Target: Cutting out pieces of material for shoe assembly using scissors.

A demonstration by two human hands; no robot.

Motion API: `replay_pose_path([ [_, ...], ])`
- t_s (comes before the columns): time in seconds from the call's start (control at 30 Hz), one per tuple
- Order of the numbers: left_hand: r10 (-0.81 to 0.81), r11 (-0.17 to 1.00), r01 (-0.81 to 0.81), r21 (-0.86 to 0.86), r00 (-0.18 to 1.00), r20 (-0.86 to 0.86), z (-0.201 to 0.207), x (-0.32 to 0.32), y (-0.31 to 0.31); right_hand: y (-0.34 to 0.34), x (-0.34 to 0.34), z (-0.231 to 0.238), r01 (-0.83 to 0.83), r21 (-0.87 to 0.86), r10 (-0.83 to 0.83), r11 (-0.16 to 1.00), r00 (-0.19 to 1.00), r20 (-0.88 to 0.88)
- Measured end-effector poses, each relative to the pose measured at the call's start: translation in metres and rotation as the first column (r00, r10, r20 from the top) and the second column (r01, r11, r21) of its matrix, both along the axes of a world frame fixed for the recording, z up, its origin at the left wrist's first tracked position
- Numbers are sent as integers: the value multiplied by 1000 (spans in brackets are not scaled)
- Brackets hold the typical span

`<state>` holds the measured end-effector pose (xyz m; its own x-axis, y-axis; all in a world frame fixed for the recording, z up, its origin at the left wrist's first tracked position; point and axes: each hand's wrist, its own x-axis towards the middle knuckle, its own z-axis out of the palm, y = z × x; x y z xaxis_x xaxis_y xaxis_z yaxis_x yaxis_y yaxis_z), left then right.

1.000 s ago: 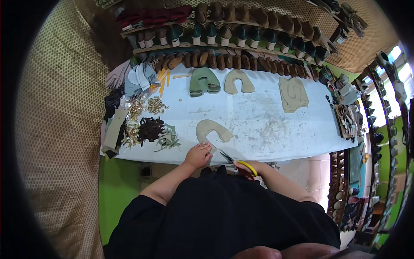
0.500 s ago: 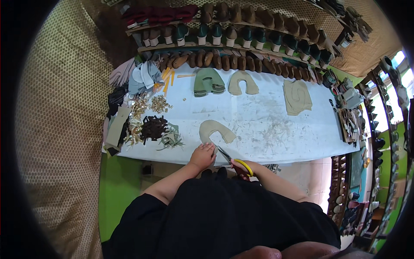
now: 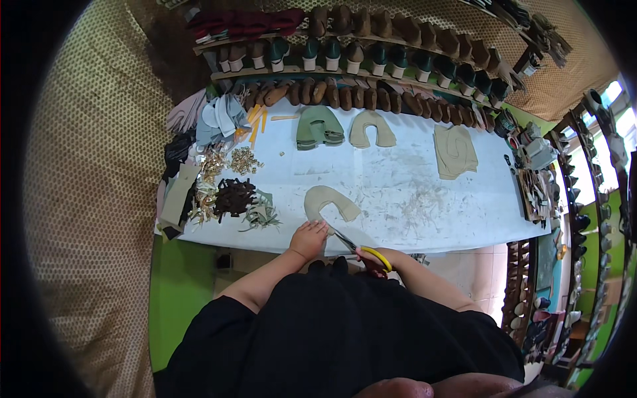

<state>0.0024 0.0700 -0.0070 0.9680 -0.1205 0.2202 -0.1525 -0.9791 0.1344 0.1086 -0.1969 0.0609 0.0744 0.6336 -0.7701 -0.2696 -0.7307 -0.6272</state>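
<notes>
Near the front edge of the table, a beige U-shaped piece (image 3: 321, 196) of sheet material lies with its left leg toward me. My left hand (image 3: 310, 240) is closed on the end of that leg, fingers together over it. My right hand (image 3: 363, 255) grips a pair of scissors with yellow handles (image 3: 379, 257). The scissor blades (image 3: 343, 239) point up and left, their tips beside my left fingertips at the leg's edge. Part of the right hand is hidden behind the handles.
The white-covered table (image 3: 398, 199) also bears a green stack of U-shaped pieces (image 3: 320, 130), more beige pieces (image 3: 455, 152), brown strips (image 3: 234, 198), green scraps (image 3: 261, 213) and small gold-coloured parts (image 3: 245, 160). Shoe lasts (image 3: 371, 99) line the back; shelves of shoes (image 3: 378, 60) rise behind.
The view has shifted slightly. The scissor blades look closer together than before, with their tips still at the beige piece. Both hands stay nearly in place.
</notes>
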Motion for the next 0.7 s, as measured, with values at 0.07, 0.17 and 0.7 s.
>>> replay_pose_path([
  [0.07, 3, 1000, -3, -9, 1000, 6, -1, -1, 0, 1, 0, 9, 9, 5, -9, 1000, 1000, -21],
  [0.17, 22, 999, -21, -40, 1000, 5, 2, 0, -1, 6, -1, 5, 20, 27, -20, 999, 999, -32],
  [0.7, -123, 985, 137, -107, 984, 132, 8, 6, -4, 16, -1, -2, 87, 26, -87, 996, 996, 20],
])
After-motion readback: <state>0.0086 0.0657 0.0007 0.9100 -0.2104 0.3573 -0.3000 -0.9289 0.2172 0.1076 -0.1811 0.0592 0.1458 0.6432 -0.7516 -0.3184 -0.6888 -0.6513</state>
